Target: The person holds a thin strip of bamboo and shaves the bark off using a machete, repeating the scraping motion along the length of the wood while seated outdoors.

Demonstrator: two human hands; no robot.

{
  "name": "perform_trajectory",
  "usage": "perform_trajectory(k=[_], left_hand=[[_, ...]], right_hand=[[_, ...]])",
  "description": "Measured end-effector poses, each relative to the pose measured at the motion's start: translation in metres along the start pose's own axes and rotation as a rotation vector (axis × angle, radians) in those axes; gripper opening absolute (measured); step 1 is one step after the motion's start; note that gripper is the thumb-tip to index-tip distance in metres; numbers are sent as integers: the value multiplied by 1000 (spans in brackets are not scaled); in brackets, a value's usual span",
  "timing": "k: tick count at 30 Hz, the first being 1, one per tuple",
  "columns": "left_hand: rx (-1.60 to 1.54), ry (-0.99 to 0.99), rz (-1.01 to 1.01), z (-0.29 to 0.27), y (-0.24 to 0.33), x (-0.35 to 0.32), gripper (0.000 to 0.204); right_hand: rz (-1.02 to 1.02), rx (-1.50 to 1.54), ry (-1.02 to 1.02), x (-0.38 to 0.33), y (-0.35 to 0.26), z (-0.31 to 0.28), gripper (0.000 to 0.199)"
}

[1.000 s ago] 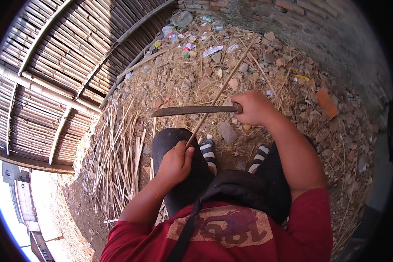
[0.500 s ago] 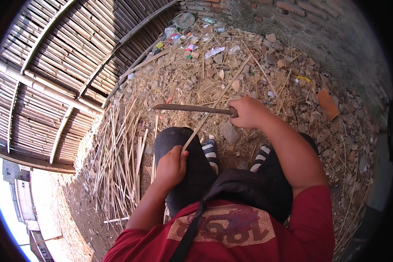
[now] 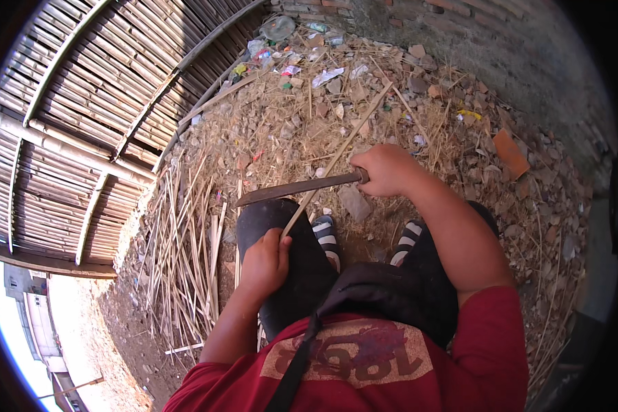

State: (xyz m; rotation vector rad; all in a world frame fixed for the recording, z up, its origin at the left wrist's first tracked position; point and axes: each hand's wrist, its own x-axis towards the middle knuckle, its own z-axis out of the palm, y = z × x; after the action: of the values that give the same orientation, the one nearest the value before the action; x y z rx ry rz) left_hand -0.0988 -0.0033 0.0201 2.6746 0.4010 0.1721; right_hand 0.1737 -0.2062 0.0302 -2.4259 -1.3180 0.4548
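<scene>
My left hand (image 3: 265, 262), above my left thigh, is closed around the near end of a long thin bamboo strip (image 3: 347, 143). The strip slants away from me to the upper right, its far end over the rubble. In my right hand (image 3: 386, 170) is the handle of a machete (image 3: 299, 187), the fingers wrapped round it. Its long, dark brown blade points left and crosses the strip a little beyond my left hand. The blade tip is over my left knee. Whether the edge bites into the strip I cannot tell.
Many split bamboo strips (image 3: 185, 254) lie on the ground to my left, beside a bamboo slat wall (image 3: 75, 103). Stones, straw and litter cover the ground ahead, up to a brick wall (image 3: 474, 62). An orange tile piece (image 3: 511, 154) lies at right.
The machete has come closer to me along the strip, and its tip has swung down toward my left knee. My left hand still grips the strip at nearly the same place.
</scene>
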Motion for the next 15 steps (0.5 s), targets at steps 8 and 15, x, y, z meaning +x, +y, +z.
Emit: perform_trajectory(k=[8,15], left_hand=[[-56,-58,10,-7,-5,7,24],[-93,-128,-9,-14,-5,11,29]], right_hand=[[102,115,166,4,25,3,24],[99,132,106,5,33,10,25]])
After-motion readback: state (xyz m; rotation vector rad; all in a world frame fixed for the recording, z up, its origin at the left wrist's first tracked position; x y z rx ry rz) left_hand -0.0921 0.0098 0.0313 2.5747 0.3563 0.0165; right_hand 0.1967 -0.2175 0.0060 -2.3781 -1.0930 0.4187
